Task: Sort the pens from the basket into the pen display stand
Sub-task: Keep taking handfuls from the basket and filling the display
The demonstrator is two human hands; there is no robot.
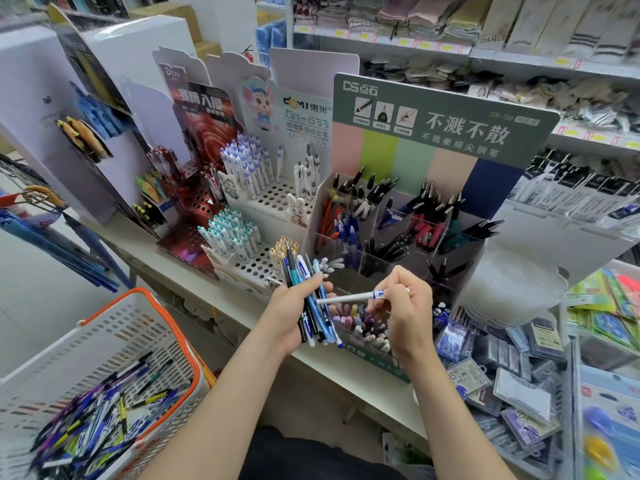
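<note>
The left hand [287, 317] grips a mixed bundle of blue, black and white pens [313, 289], while the right hand [407, 313] pinches a slim white pen with a blue band [349, 298], level between the two hands. Just behind them on the pale surface [332, 368] stands the green-headed pen display stand with clear compartments [443, 123]; the white plastic basket with an orange rim [114, 327], at lower left, holds loose pens.

**Bright even light, blurred edges**

The scene is brightly and evenly lit; only soft shadows are cast beneath the counter [332, 368]. The basket [104, 341] at lower left and the shelves [433, 45] at upper right are smeared by blur. Straight lines are bent toward the edges by wide-angle distortion. The pen display stand [450, 129] is rendered sharp.
</note>
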